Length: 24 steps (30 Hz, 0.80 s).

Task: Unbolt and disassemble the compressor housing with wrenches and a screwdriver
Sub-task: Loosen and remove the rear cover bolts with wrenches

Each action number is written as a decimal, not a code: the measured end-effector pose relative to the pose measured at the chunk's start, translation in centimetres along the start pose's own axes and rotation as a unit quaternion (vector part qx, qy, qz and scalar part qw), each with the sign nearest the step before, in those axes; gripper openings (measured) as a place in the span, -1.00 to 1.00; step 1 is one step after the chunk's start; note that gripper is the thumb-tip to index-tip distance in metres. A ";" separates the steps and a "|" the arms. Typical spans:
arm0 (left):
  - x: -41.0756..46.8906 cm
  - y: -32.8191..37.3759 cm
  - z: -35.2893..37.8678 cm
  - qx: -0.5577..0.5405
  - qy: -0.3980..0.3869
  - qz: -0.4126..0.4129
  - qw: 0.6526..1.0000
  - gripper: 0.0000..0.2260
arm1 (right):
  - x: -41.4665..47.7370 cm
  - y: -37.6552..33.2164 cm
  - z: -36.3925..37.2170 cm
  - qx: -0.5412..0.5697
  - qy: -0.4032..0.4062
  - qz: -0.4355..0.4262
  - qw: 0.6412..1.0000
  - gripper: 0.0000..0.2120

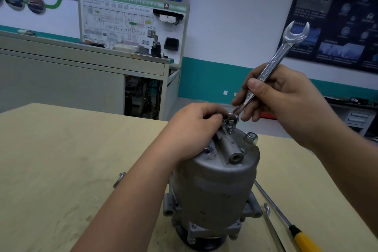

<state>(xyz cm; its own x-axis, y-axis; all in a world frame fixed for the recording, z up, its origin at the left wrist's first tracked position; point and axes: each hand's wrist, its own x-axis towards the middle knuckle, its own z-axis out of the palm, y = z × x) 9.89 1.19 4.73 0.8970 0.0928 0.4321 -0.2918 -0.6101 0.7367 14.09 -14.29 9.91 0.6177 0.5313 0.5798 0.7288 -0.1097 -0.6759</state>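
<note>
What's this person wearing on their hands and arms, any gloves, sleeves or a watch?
Nothing visible. The left hand and right hand are ungloved, no ring showing; the left forearm and right forearm are bare to the frame edge, no sleeve, watch or band.

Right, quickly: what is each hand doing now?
Left hand: fingers curled on the compressor top; grip cannot be told.
Right hand: holding the wrench.
</note>
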 end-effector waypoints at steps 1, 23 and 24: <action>0.0 0.0 0.0 0.000 -0.001 -0.001 1.000 -0.77 | 0.0 0.0 0.0 0.002 0.004 -0.003 1.000 -0.87; 0.1 -0.1 0.1 -0.004 0.007 0.003 1.000 -0.76 | 0.6 0.9 0.1 0.030 0.038 0.011 0.999 -0.87; 0.1 -0.1 0.1 -0.001 0.007 0.004 1.000 -0.76 | 0.7 1.0 0.2 0.063 0.039 0.022 0.997 -0.87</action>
<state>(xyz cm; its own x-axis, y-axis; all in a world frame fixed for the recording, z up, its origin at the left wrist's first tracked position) 10.06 1.18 4.70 0.8902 0.0992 0.4447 -0.2993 -0.6085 0.7349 15.21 -13.84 9.59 0.6726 0.4610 0.5789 0.6612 -0.0230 -0.7499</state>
